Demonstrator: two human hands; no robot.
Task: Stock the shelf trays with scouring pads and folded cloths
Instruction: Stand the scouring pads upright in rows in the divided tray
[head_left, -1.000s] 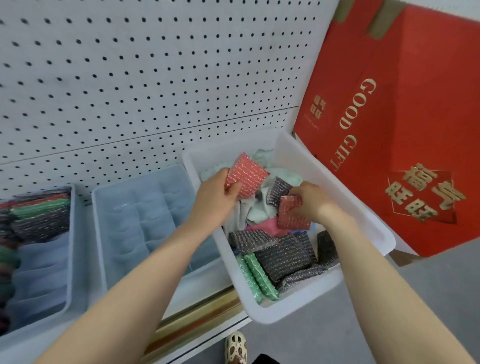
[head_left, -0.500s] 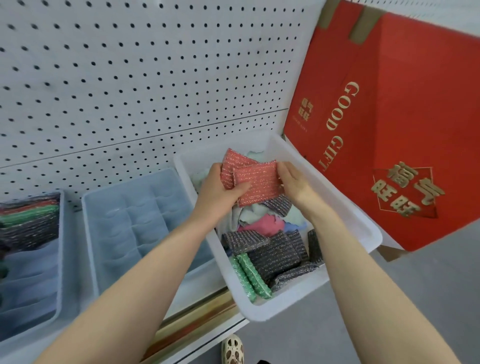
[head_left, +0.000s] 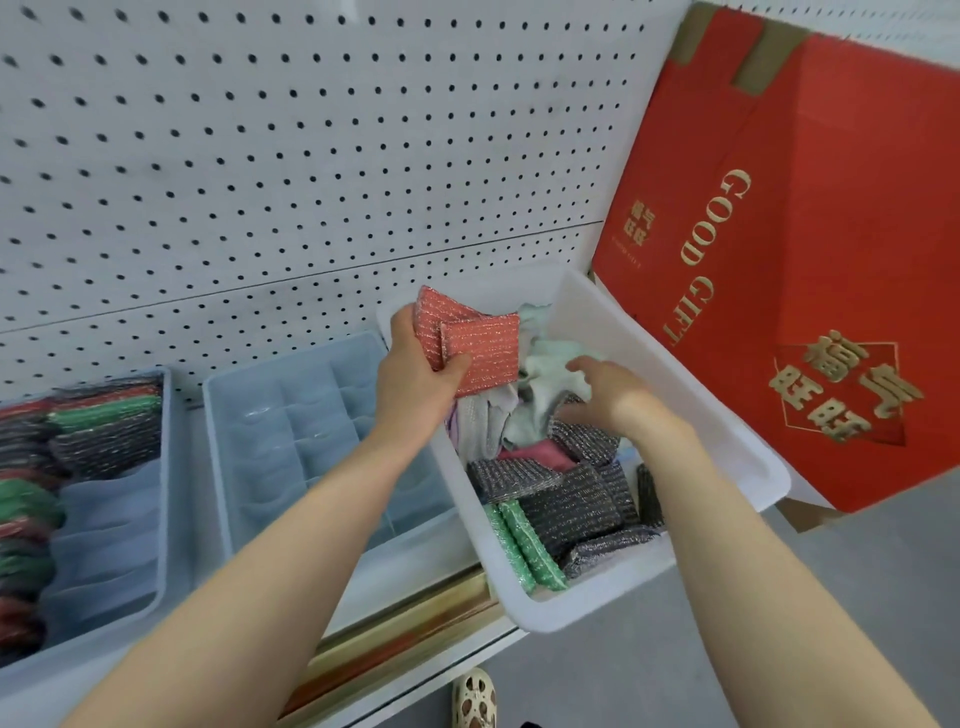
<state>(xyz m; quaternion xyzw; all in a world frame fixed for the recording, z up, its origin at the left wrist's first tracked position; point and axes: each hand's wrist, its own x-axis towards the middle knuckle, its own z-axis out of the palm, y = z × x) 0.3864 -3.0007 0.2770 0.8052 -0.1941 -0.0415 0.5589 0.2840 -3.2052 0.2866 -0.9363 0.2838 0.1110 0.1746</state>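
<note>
1. Left hand (head_left: 415, 371): raised over the back corner of the white bin (head_left: 727, 441), thumb and fingers curled round two red scouring pads (head_left: 478, 345) fanned one over the other. The grip looks firm on the near edges only.
2. Right hand (head_left: 618, 395): low inside the bin, fingers loosely spread over the pale green cloths (head_left: 540, 384), holding nothing that I can see. Whether the fingertips touch a pad beneath, I cannot tell.
3. Bin contents: crumpled cloths at the back, a pink cloth (head_left: 540, 454) in the middle, grey pads (head_left: 571, 506) and green pads (head_left: 524, 545) toward the front. The bin sits askew, with its front end past the shelf edge (head_left: 415, 691).
4. Middle divided tray (head_left: 311, 415): just left of the bin, its compartments look bare.
5. Left tray (head_left: 104, 441): red, green and dark pads already stand in its rows.
6. Red gift box (head_left: 779, 260): leans against the pegboard (head_left: 260, 156), beside the bin.
7. Risks, as I judge them:
   - The outer red pad may slide from the fan, since only one edge is pinched.
   - Pressing down or tugging in the overhanging bin could tip it off the shelf.
   - Cloths here are rumpled, so placing them unfolded would spoil the stocking.
</note>
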